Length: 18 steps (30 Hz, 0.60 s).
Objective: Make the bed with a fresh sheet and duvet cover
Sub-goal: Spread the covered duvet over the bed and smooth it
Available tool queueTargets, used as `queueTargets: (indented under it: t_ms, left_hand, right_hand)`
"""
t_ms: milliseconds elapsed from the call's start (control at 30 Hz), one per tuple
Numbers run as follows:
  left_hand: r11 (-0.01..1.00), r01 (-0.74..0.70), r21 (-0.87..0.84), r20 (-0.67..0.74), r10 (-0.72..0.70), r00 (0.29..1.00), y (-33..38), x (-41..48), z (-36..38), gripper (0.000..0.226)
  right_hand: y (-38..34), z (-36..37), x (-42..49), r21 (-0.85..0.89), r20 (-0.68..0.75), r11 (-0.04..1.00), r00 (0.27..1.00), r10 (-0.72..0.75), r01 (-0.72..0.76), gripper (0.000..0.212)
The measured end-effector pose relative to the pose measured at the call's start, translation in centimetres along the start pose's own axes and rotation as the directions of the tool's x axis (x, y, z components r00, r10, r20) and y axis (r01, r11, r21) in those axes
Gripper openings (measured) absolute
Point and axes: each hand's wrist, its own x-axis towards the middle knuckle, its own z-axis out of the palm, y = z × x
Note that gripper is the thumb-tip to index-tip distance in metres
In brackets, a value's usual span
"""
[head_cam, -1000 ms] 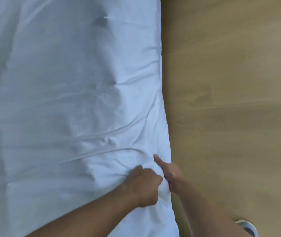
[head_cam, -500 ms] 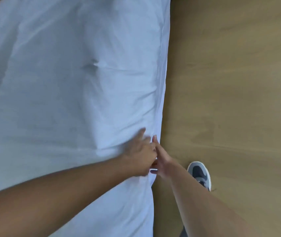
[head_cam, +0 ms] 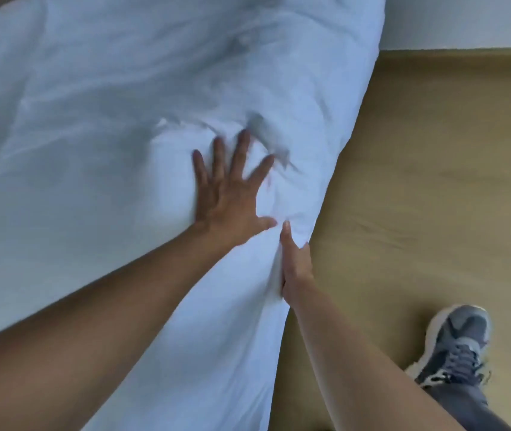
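The white duvet (head_cam: 98, 98) fills the left and middle of our view, rumpled, its long edge running down on a slant. Our left hand (head_cam: 232, 197) lies on the duvet near that edge, fingers spread wide and straight, palm pressing the cloth. Just right of it, at the duvet's edge, our right hand (head_cam: 296, 269) pinches a bunched fold, thumb on top, the other fingers mostly hidden. Right of the duvet lies the wooden floor (head_cam: 434, 181), and on it our grey shoe (head_cam: 456, 346).
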Motion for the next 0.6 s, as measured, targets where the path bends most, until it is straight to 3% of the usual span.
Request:
queueTargets:
  t_ms: [100,200,267,333,400,467,533,600]
  left_hand:
    - [0.995,0.002,-0.099,0.085,0.007,0.996,2.4,0.8,0.8,0.088]
    - [0.933,-0.102,-0.345,-0.112,0.067,0.991,2.5,2.5,0.7,0.047]
    - [0.861,-0.118,-0.494,-0.317,-0.052,0.947,-0.5,8.1,-1.2,0.031]
    - [0.865,0.04,-0.5,-0.379,-0.26,0.888,-2.3,15.8,-3.7,0.047]
    - [0.841,0.269,-0.47,-0.152,-0.377,0.914,-1.3,21.8,-5.3,0.094]
    - [0.851,0.353,-0.388,0.036,-0.369,0.929,1.5,23.9,-5.0,0.123]
    - [0.869,0.335,-0.365,0.069,-0.333,0.94,2.7,23.8,-3.9,0.121]
    - [0.865,0.247,-0.438,-0.019,-0.283,0.959,1.5,23.9,-3.8,0.101]
  right_hand:
    - [-9.1,1.8,4.4,-0.012,-0.029,0.992,0.992,-0.126,0.125,0.097]
    - [-18.3,3.0,8.9,-0.024,-0.105,0.994,0.989,-0.106,0.104,0.115]
    - [-22.9,4.2,10.6,-0.02,-0.077,0.999,0.996,-0.033,0.031,0.122]
    - [-25.9,4.4,11.7,-0.049,-0.078,0.998,0.997,0.025,-0.029,0.114]
    - [-28.6,4.2,12.9,-0.098,-0.089,0.994,0.995,-0.053,0.044,0.099]
    - [-32.0,4.5,14.0,-0.184,-0.118,0.957,0.961,-0.249,0.226,0.103]
    - [-36.6,5.7,14.9,-0.457,-0.121,0.768,0.824,-0.553,0.448,0.124]
    - [-41.1,8.4,15.9,-0.794,0.046,0.331,0.592,-0.805,0.511,0.132]
